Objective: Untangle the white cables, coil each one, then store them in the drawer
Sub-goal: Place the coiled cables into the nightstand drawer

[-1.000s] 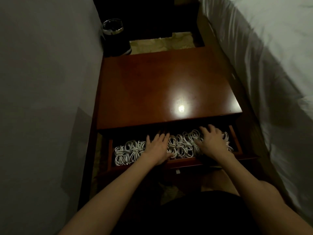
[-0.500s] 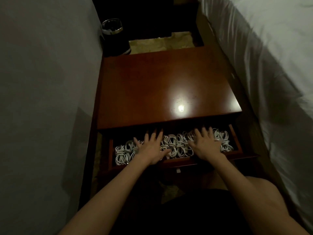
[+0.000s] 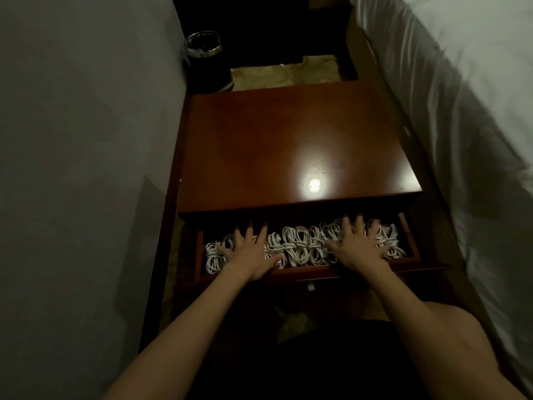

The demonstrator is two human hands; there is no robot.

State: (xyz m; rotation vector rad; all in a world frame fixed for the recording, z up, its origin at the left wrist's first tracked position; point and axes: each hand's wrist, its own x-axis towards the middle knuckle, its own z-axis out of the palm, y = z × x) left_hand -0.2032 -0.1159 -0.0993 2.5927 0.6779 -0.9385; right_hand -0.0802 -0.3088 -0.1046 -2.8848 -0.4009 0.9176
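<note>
The coiled white cables (image 3: pixel 300 245) lie packed in a row across the open drawer (image 3: pixel 409 235), under the table's front edge. Left hand (image 3: pixel 250 255) and right hand (image 3: pixel 357 249) lie flat, fingers spread, on the bundles, seemingly pressing them level so the drawer can close.

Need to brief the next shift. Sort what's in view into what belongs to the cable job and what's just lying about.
Part of the job:
- coiled white cables, in a row in the drawer
- open drawer
- left hand and right hand, flat on the coils

Just there:
- nightstand top
- bin
- bed
</note>
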